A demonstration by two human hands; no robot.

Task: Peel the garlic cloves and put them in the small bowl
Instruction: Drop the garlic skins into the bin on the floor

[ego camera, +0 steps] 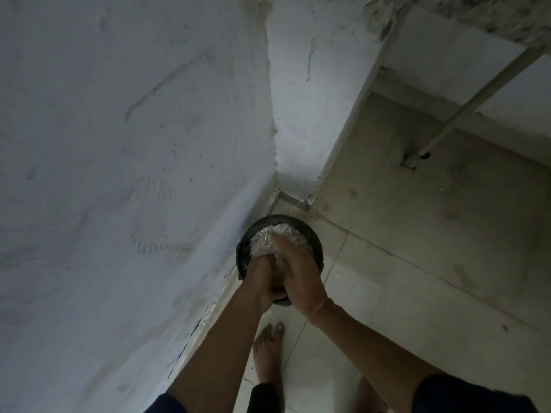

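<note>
Pale floor tiles [372, 293] lie nearest, under a bare foot [268, 350]. Beyond it, the left hand [262, 281] curls over the near rim of a dark round container [314, 239]. The right hand [298, 272] reaches into the white papery flakes [277, 232] filling it; its grip is unclear. Rough white plastered walls [134, 144] meet in a corner behind.

Dark bin [316, 243]: near rim hidden beneath left hand [262, 278] and right hand [301, 281]. Dark object [281, 298] between them mostly covered. Pale flakes [286, 231] beyond the fingers too blurred to identify.
</note>
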